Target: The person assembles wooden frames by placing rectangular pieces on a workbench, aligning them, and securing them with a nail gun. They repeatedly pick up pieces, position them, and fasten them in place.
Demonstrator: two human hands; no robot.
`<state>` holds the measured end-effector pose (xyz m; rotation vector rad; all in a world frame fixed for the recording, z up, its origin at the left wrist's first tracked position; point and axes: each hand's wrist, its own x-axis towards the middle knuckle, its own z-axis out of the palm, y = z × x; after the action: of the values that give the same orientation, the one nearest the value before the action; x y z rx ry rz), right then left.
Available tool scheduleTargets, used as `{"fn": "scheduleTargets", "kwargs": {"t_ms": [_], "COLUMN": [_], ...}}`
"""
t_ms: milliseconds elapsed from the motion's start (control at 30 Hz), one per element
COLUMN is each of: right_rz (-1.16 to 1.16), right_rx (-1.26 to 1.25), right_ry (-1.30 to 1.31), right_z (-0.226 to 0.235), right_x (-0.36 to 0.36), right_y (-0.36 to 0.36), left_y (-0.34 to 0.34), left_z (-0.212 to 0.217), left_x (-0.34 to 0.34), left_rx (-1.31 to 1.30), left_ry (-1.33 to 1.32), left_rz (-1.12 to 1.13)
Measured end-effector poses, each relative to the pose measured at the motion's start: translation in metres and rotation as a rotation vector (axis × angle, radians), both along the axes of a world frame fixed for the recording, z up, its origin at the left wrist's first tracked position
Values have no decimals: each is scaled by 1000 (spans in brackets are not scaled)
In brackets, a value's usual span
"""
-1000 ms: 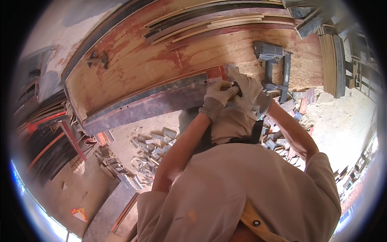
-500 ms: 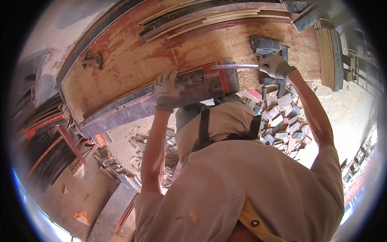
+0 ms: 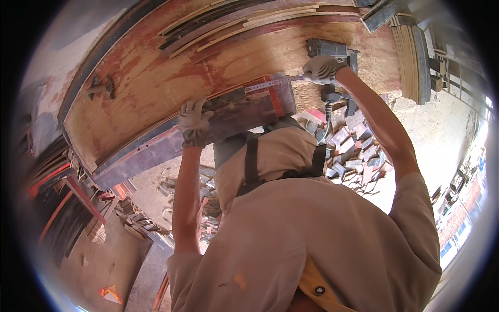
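Observation:
A long dark board [image 3: 239, 115] with a red stripe near its right end lies along the near edge of the wooden worktable [image 3: 140, 99]. My gloved left hand [image 3: 194, 122] holds it, with bent fingers over the far edge and the thumb pointing right. My gloved right hand [image 3: 323, 70] is closed around a tape measure, whose case is hidden in the palm. The pale tape blade [image 3: 260, 85] runs left from that hand across the right end of the board. Just behind and below the right hand lies a dark nail gun [image 3: 327, 48] with an air hose [image 3: 328, 125].
Long wooden strips [image 3: 249, 23] lie along the table's far side. A small dark metal tool [image 3: 101, 89] rests at the left. Stacked thin boards [image 3: 408, 62] stand at the right end. Many offcuts [image 3: 358, 145] cover the floor below, and more boards [image 3: 67, 208] lean at left.
My right hand has come left toward the board's end, and less blade shows between them. The left hand's fingers look more bent. The whole view has shifted slightly.

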<state>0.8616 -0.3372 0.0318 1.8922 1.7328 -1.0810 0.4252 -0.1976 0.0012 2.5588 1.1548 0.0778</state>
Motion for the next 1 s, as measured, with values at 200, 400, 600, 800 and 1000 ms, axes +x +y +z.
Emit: {"fn": "scheduleTargets", "kwargs": {"t_ms": [200, 400, 600, 800, 1000], "right_rz": [-6, -5, 24, 65, 90], "right_rx": [-17, 39, -15, -14, 33], "right_ry": [23, 61, 23, -14, 12], "right_z": [-10, -20, -23, -26, -22], "right_x": [4, 0, -2, -5, -2], "right_y": [1, 6, 8, 15, 10], "left_y": [3, 6, 4, 6, 7], "left_z": [-4, -9, -9, -9, -11], "left_x": [-3, -11, -11, -12, -11], "left_rx": [16, 38, 34, 48, 22], "left_ry": [-3, 59, 76, 44, 68], "left_rz": [-13, 18, 20, -6, 10]}}
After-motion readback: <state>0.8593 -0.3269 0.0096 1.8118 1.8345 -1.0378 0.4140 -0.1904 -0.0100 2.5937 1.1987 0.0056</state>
